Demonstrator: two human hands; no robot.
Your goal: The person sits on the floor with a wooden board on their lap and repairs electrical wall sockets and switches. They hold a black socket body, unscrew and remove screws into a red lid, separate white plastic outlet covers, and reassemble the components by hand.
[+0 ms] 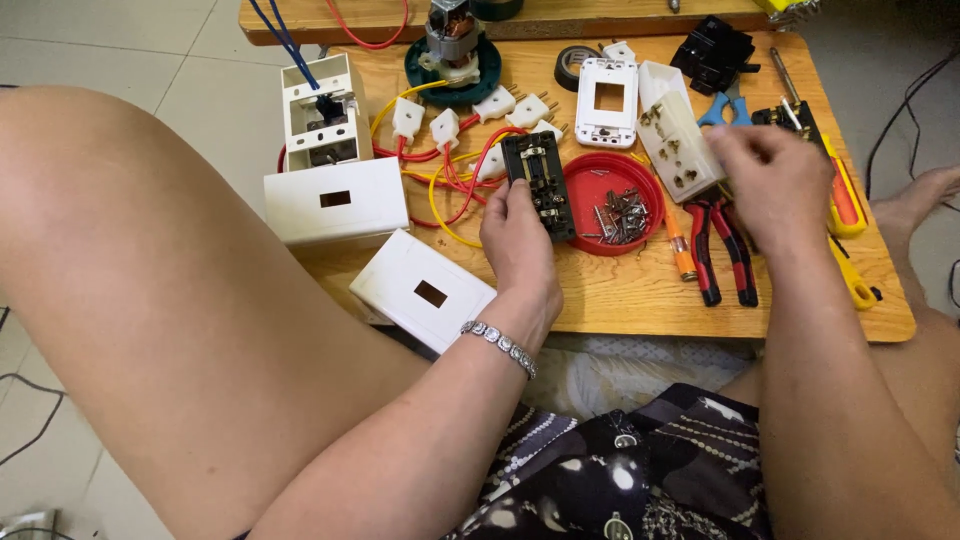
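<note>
I see left hand [518, 240] fingers pinching black switch block [539, 184] beside red lid [585, 190] holding loose screws [622, 215]; right hand [775, 180] fingers curled together, blurred, grip unclear.

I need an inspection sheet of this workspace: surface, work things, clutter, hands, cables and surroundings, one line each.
Surface: low wooden table, crowded with parts.
Work things: black switch block held upright; red lid beside it holds screws.
Clutter: white socket, white cover plates, white frame, red pliers, yellow screwdriver, small motor, tape roll.
Hands: left hand grips the switch block; right hand hovers over the tools, blurred, and I cannot tell whether it holds anything.
Cables: red and yellow wires with white plugs, loose on the table.
Surroundings: tiled floor; black cord at the right.
</note>
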